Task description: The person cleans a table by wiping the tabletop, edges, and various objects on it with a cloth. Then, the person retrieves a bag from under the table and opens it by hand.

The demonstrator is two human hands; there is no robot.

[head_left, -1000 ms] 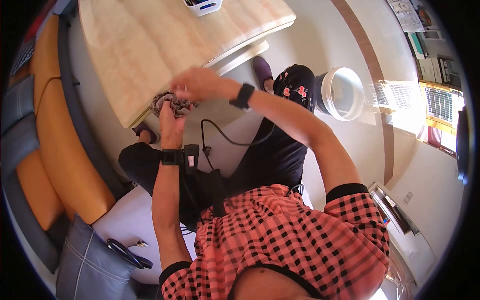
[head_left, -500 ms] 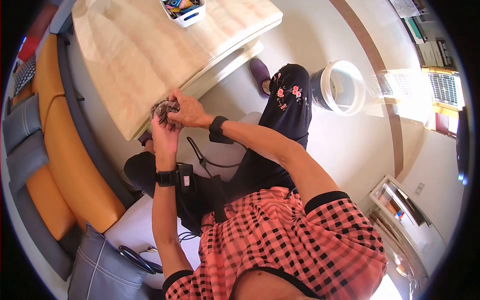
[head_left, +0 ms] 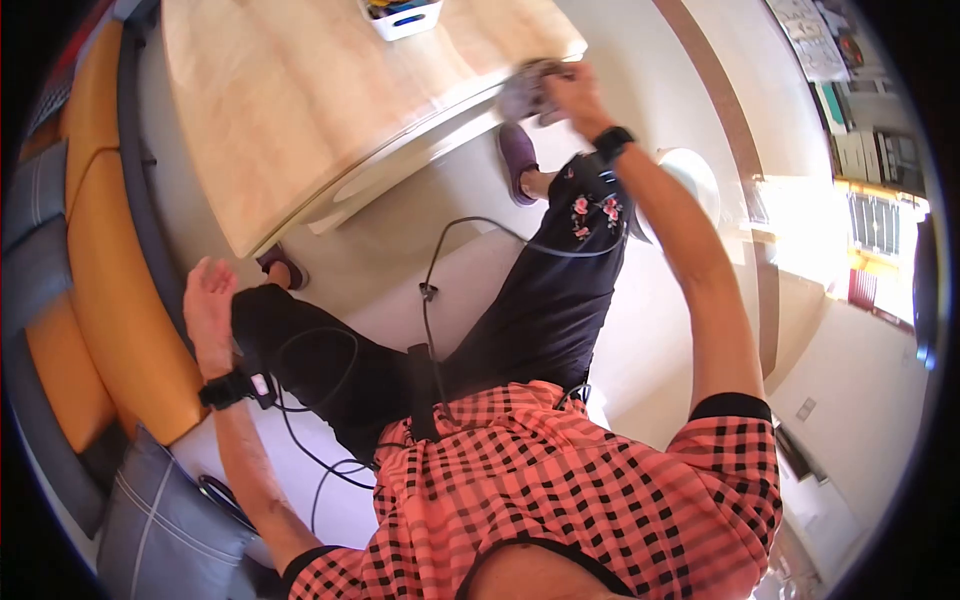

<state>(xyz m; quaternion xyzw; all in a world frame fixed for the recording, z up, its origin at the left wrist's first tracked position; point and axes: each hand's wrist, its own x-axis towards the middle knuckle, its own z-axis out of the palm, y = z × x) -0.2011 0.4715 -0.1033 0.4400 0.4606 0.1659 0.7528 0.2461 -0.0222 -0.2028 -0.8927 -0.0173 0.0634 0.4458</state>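
Observation:
A crumpled grey-brown cloth (head_left: 527, 92), blurred by motion, is gripped in my right hand (head_left: 577, 95) at the right corner of the marbled table (head_left: 330, 110). My left hand (head_left: 211, 300) is raised off the table's near left corner, above the floor beside the sofa, with its fingers apart and nothing in it. Black bands with small devices sit on both wrists.
A white basket (head_left: 412, 22) of small items stands at the table's far edge. Behind my right forearm a bucket (head_left: 697, 185) is partly hidden on the floor. An orange and grey sofa (head_left: 125, 300) lies at left. Black cables (head_left: 430, 292) hang across my lap.
Both hands were together on the cloth at the table's near left corner. My right hand has carried it to the right corner; my left hand has let go and moved left.

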